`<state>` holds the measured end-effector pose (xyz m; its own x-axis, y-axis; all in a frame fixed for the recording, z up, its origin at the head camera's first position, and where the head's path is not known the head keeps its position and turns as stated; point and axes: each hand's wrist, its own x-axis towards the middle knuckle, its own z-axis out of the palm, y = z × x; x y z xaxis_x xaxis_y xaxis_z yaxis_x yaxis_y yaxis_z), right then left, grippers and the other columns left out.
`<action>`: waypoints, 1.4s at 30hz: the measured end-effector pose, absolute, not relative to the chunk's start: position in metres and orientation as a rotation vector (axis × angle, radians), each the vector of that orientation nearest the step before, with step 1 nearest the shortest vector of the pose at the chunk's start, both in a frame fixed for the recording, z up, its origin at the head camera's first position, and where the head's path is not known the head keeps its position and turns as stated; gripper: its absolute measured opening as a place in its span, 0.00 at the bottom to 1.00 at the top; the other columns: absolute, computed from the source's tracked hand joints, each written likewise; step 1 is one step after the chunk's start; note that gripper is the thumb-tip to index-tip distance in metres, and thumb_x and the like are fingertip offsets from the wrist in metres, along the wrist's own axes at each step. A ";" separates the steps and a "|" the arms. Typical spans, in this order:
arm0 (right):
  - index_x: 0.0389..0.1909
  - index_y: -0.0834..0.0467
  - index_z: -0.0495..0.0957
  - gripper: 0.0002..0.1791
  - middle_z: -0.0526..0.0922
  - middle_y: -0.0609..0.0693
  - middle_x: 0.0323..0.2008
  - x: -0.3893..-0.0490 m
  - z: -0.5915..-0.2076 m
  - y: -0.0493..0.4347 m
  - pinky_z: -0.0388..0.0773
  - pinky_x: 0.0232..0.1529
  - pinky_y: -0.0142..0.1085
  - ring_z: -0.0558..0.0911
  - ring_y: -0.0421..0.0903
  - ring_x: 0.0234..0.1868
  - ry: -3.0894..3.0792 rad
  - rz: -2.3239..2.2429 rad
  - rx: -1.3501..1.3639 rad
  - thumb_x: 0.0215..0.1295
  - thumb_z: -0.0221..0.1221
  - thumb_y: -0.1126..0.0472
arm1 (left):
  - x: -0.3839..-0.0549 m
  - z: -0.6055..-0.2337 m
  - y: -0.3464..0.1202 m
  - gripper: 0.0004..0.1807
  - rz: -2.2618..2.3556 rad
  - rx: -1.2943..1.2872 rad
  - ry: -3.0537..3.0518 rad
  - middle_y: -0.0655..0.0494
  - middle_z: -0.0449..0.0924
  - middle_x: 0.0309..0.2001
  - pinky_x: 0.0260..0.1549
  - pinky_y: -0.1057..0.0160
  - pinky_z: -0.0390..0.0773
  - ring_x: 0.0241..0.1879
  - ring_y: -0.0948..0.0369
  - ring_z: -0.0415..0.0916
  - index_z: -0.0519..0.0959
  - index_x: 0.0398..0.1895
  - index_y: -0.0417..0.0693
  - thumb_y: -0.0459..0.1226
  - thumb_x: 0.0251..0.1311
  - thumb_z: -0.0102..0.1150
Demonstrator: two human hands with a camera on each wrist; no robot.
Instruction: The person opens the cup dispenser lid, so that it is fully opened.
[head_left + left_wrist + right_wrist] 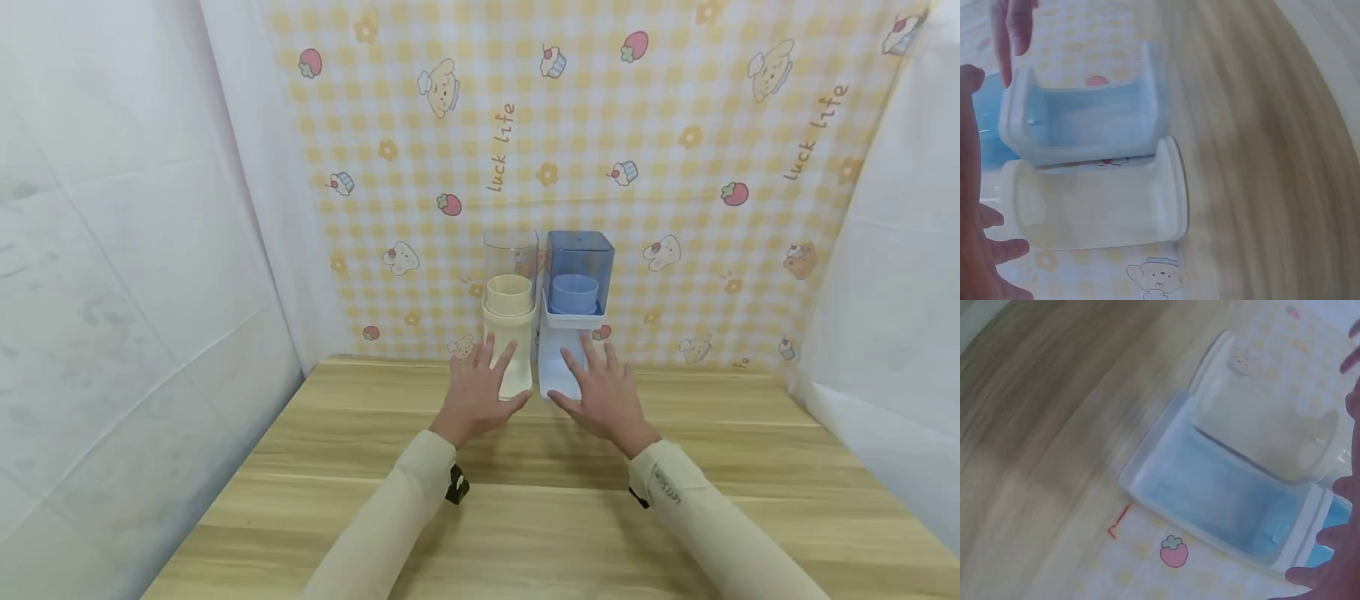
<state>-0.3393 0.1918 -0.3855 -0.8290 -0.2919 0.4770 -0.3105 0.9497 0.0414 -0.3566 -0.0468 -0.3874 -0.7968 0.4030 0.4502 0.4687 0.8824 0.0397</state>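
Observation:
A cream stand [510, 319] with a clear cover and a cream cup [509, 296] in its upper part stands upright at the table's back edge. Close beside it on the right is a pale blue stand [573, 320], its see-through blue cover [602, 279] over a blue cup [575, 292]. My left hand [480, 393] spreads its fingers in front of the cream stand's lower part, holding nothing. Likewise spread and empty, my right hand [602, 393] overlaps the blue stand's lower part. Both wrist views show the stands' hollow fronts and flat bases.
Behind the stands hangs a yellow checked cloth [547, 108] with cartoon prints. White sheets [112, 250] enclose the left and right sides. The wood-grain table [540, 533] stretches from the cloth toward me under both forearms.

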 end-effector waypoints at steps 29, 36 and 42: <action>0.78 0.58 0.41 0.63 0.48 0.65 0.73 -0.385 -0.333 0.157 0.63 0.62 0.61 0.55 0.64 0.70 -2.188 1.277 -0.229 0.54 0.66 0.33 | -0.342 -0.381 -0.042 0.41 -1.420 -0.481 -2.325 0.42 0.64 0.68 0.58 0.43 0.71 0.62 0.44 0.68 0.62 0.72 0.44 0.51 0.59 0.65; 0.79 0.53 0.36 0.68 0.45 0.64 0.74 -0.401 -0.329 0.144 0.58 0.65 0.63 0.50 0.65 0.72 -2.116 1.316 -0.280 0.50 0.67 0.29 | -0.337 -0.381 -0.042 0.41 -1.456 -0.526 -2.308 0.43 0.64 0.68 0.57 0.44 0.72 0.59 0.43 0.69 0.62 0.71 0.42 0.51 0.61 0.64; 0.79 0.51 0.34 0.68 0.45 0.62 0.75 -0.410 -0.331 0.143 0.55 0.66 0.63 0.50 0.63 0.72 -2.037 1.360 -0.282 0.51 0.70 0.35 | -0.336 -0.381 -0.041 0.41 -1.481 -0.522 -2.314 0.44 0.63 0.68 0.55 0.46 0.74 0.57 0.43 0.72 0.61 0.71 0.42 0.52 0.61 0.64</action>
<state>-0.4102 0.1426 -0.3308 -0.7569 0.5132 0.4046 -0.1770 0.4350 -0.8829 -0.3359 -0.0408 -0.3810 -0.8733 0.1203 0.4721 0.4791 0.3880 0.7874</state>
